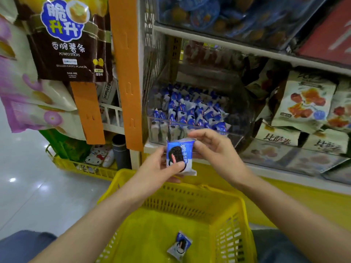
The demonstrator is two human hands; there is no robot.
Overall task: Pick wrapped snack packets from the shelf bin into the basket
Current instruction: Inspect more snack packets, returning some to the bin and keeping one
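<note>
Though clear of basket rim (pixel 209 188) — packet (pixel 181 149).

A brown potato-sticks bag (pixel 66 40) hangs left of the orange strip (pixel 126 73), a pink bag (pixel 24 95) further left. By the strip's foot stands a grey tube (pixel 120 151). Right of it, fruit-print bags (pixel 303 103); up right, blue cups (pixel 205 12).

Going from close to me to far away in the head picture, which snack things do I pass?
First the loose packet lying in the yellow basket → the held packet, pinched between left hand and right hand above the basket → the pile of blue packets in the clear shelf bin.
</note>
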